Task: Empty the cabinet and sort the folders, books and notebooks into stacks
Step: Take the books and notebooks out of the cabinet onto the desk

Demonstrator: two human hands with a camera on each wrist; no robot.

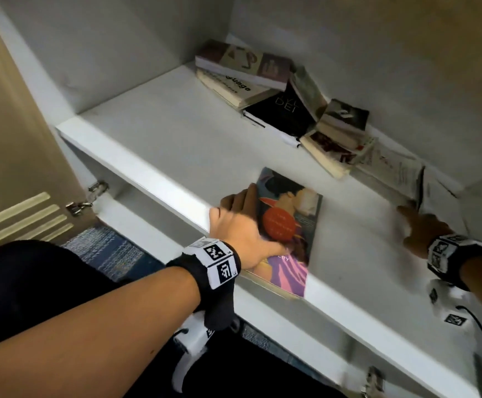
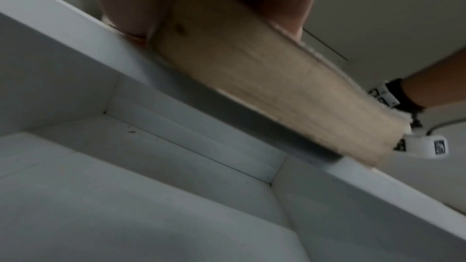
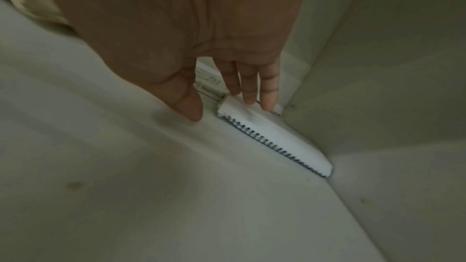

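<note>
A colourful paperback book (image 1: 291, 225) lies at the front edge of the white cabinet shelf (image 1: 176, 145) and sticks out over it. My left hand (image 1: 242, 214) grips it along its left side; in the left wrist view its cream page block (image 2: 252, 71) sits between palm and fingers. To the right, my right hand (image 1: 415, 222) reaches with straight fingers to a white spiral notebook (image 3: 277, 142) lying against the cabinet's right wall, and the fingertips (image 3: 249, 99) touch its near end. A loose pile of books (image 1: 277, 90) lies at the back of the shelf.
Printed papers (image 1: 400, 173) lie beside the notebook at the right. The beige cabinet door (image 1: 10, 139) stands open on the left with its hinge (image 1: 90, 196). A lower shelf (image 2: 126, 206) shows below. Blue patterned floor covering (image 1: 105, 254) lies under the cabinet front.
</note>
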